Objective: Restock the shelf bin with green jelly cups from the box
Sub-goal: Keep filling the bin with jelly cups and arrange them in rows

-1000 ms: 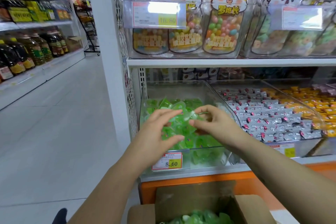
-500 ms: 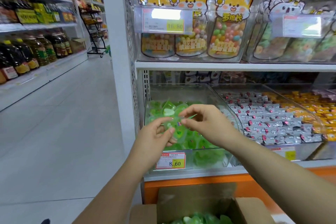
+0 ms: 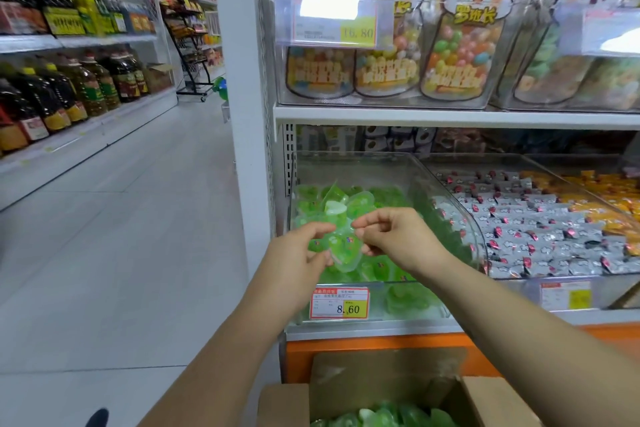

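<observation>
A clear plastic shelf bin (image 3: pixel 349 163) sits at the left end of the lower shelf, partly filled with green jelly cups (image 3: pixel 384 196). Over its front half, my left hand (image 3: pixel 301 253) and my right hand (image 3: pixel 398 239) pinch a small cluster of green jelly cups (image 3: pixel 343 251) that hangs between them, fingers closed on its clear plastic edges. An open cardboard box (image 3: pixel 377 381) stands below at the bottom edge, with more green jelly cups (image 3: pixel 381 418) showing inside it.
A price tag reading 8.60 (image 3: pixel 341 303) is fixed to the bin's front. Neighbouring bins hold silver-wrapped candies (image 3: pixel 530 225) and orange-wrapped candies (image 3: pixel 599 191). Candy pouches (image 3: pixel 460 42) fill the shelf above. The aisle floor (image 3: pixel 121 236) runs left, past oil bottles (image 3: pixel 69 90).
Both hands have come up off the pile in the bin and drawn slightly toward me, now pinching a cluster of cups between them. The view has shifted a little rightward.
</observation>
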